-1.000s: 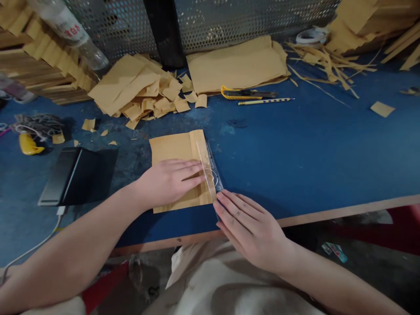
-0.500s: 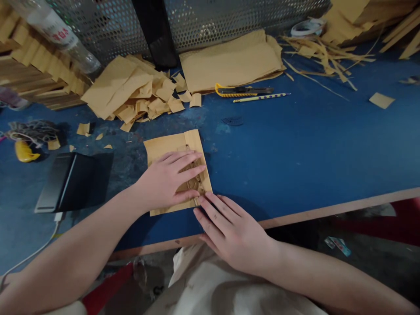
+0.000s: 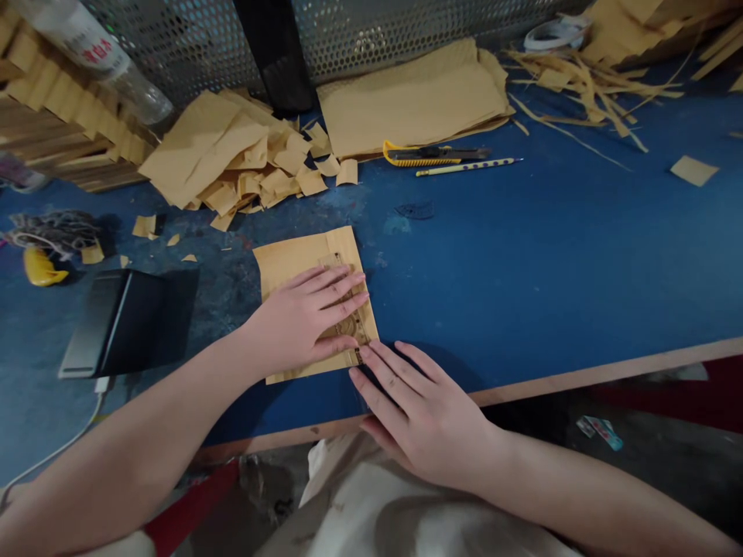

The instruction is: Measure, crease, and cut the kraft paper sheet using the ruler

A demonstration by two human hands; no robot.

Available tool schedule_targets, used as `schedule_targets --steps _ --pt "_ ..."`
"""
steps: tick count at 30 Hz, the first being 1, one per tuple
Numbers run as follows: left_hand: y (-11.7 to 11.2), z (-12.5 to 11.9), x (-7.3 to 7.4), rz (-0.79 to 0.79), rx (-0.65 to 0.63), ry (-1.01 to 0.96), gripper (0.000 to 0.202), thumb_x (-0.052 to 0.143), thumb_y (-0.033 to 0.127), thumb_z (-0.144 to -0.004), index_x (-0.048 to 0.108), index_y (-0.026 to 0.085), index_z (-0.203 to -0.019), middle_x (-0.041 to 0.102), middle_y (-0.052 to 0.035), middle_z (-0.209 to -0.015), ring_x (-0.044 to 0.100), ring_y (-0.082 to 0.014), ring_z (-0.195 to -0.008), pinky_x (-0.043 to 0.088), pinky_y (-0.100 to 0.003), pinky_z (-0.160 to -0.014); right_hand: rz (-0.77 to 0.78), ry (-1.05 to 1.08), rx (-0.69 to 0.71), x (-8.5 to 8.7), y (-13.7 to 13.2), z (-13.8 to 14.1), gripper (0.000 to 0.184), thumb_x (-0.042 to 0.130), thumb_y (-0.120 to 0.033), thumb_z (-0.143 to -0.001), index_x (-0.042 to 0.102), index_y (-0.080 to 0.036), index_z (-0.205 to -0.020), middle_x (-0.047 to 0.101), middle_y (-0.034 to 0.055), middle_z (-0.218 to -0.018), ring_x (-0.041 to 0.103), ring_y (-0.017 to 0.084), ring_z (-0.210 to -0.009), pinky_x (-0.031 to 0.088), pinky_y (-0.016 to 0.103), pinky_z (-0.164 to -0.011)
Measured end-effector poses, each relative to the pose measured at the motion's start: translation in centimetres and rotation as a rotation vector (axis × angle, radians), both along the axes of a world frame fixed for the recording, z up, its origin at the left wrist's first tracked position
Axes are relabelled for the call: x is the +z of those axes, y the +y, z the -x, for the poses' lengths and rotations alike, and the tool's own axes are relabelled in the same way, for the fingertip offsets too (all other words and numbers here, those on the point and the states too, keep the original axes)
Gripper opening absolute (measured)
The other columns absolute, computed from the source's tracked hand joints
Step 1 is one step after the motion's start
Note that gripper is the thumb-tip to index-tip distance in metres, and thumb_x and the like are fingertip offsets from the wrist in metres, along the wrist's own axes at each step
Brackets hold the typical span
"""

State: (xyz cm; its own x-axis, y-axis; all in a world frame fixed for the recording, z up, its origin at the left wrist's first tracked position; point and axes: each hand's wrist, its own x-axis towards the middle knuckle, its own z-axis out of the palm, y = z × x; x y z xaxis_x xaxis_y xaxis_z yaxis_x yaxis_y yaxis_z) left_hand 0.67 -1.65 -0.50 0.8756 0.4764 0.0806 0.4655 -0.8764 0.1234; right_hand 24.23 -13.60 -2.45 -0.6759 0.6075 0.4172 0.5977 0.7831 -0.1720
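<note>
A folded piece of brown kraft paper lies flat on the blue tabletop near its front edge. On its right part rests a clear plastic ruler with cut-out shapes, running lengthwise beside the paper's right edge. My left hand lies spread over the ruler and paper, covering much of both. At the ruler's near end and the paper's near right corner are the fingertips of my right hand. Its fingers are stretched out, and I see nothing held in them.
Behind the paper are brown paper scraps, a paper stack, a yellow cutter and a pencil. A black device with a white cable stands left. Paper strips and a tape roll lie back right.
The ruler has shifted slightly right on the paper, with my left hand moving along. My right hand has moved slightly right, and its fingers are spread a little more.
</note>
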Motion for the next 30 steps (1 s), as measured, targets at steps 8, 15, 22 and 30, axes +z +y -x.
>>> schedule_targets --steps 8,15,22,30 --pt "-0.3 -0.4 0.1 -0.062 -0.154 -0.032 0.036 0.047 0.034 -0.109 0.067 0.016 -0.133 0.063 -0.0093 -0.144 0.057 -0.0263 -0.138 0.043 -0.048 -0.12 0.057 0.028 0.004 0.1 0.4 -0.4 0.046 0.056 -0.03 -0.1 0.064 -0.001 -0.135 0.064 0.0206 -0.141 0.06 0.033 -0.133 0.051 0.05 -0.111" --pt "-0.1 -0.3 0.0 -0.039 -0.181 -0.021 0.035 0.049 0.034 -0.108 0.066 0.018 -0.135 0.062 -0.0099 -0.145 0.056 -0.0247 -0.14 0.041 -0.046 -0.121 0.074 0.013 0.011 0.0 0.4 -0.7 0.047 0.056 -0.03 -0.1 0.062 -0.002 -0.137 0.062 0.0196 -0.143 0.058 0.032 -0.135 0.05 0.049 -0.113" --pt "-0.3 -0.6 0.1 -0.012 -0.165 0.019 0.037 0.048 0.031 -0.108 0.063 0.017 -0.139 0.06 -0.0111 -0.148 0.054 -0.0257 -0.141 0.038 -0.047 -0.123 0.074 -0.003 0.028 0.3 0.6 -0.9 0.045 0.051 -0.029 -0.102 0.063 -0.001 -0.134 0.063 0.0208 -0.142 0.059 0.032 -0.134 0.053 0.049 -0.109" --pt "-0.5 -0.9 0.3 -0.045 -0.15 0.04 0.038 0.045 0.032 -0.109 0.064 0.017 -0.138 0.061 -0.0102 -0.146 0.056 -0.0247 -0.14 0.041 -0.045 -0.121 0.014 0.024 0.042 0.0 0.3 -1.5 0.036 0.06 -0.025 -0.097 0.07 -0.002 -0.123 0.066 0.0241 -0.137 0.06 0.034 -0.133 0.054 0.05 -0.11"
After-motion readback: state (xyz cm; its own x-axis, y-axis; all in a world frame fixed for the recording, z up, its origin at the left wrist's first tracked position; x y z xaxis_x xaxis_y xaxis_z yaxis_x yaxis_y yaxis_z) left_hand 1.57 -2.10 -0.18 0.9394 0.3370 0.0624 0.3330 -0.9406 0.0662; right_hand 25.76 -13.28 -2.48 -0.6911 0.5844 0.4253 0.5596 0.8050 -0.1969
